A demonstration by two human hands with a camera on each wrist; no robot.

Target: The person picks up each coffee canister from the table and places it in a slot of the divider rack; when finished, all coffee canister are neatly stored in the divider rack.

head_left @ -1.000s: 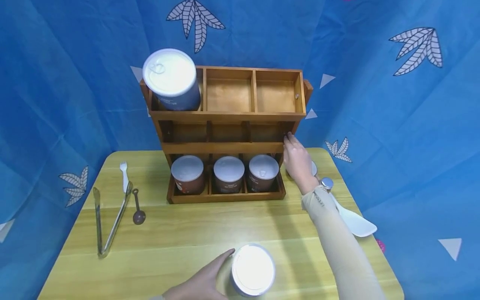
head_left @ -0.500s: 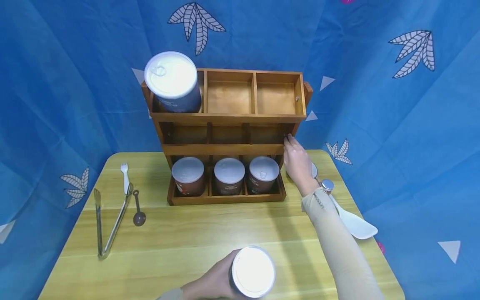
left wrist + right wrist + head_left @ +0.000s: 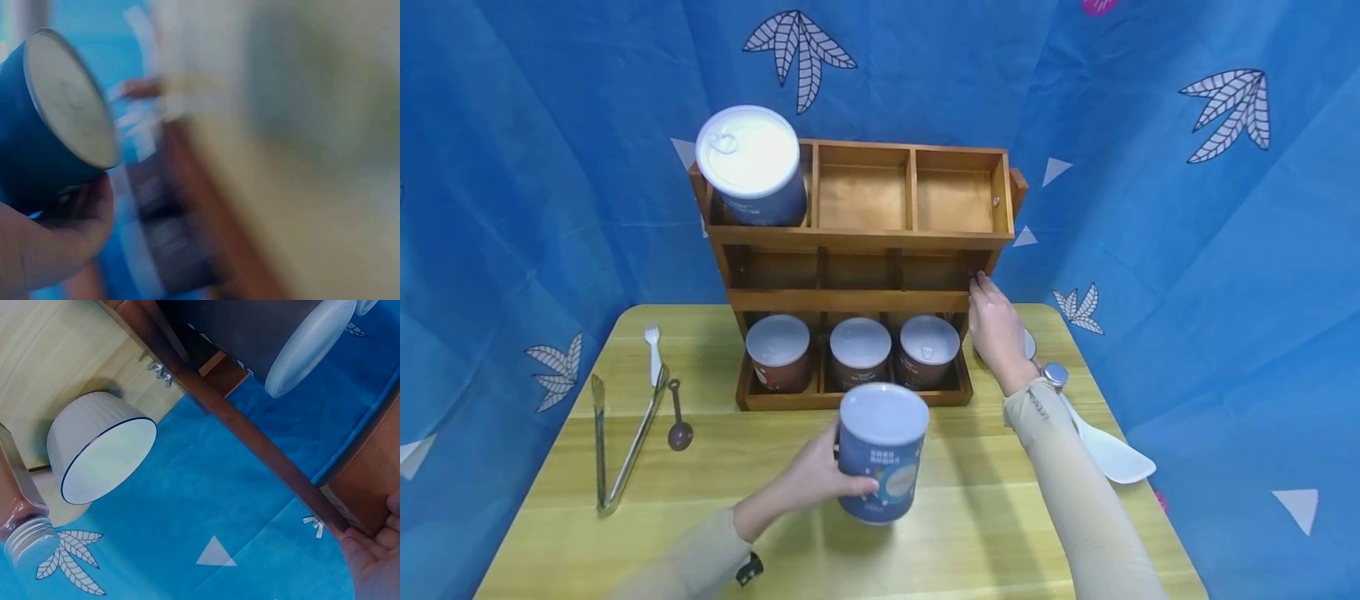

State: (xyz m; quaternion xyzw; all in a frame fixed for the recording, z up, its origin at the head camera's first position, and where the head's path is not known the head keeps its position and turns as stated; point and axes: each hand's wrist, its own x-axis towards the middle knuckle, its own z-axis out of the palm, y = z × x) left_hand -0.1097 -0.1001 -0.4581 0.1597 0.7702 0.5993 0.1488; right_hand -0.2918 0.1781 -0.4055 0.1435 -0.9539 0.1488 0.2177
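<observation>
My left hand [image 3: 820,471] grips a blue can [image 3: 880,454] with a pale lid, fingers and thumb round its side. A shadow lies on the table beneath the can, in front of a three-tier wooden rack [image 3: 850,300]. In the blurred left wrist view, the can [image 3: 62,100] tilts in the hand. My right hand [image 3: 996,329] holds the right end of the rack's middle shelf; in the right wrist view its fingers [image 3: 362,547] curl over the wood. A larger blue can [image 3: 752,171] stands in the top left compartment. Three brown cans [image 3: 778,358] fill the bottom tier.
Metal tongs [image 3: 625,471], a white fork [image 3: 653,358] and a brown measuring spoon [image 3: 680,433] lie on the left. At the right are a white spoon-like utensil [image 3: 1112,454], a silver-capped bottle [image 3: 28,540] and a white bowl [image 3: 100,447]. Blue cloth [image 3: 1225,333] surrounds the table.
My left hand has closed round the blue can and moved it from the table's front toward the rack, its printed side now showing. My right hand stays on the rack.
</observation>
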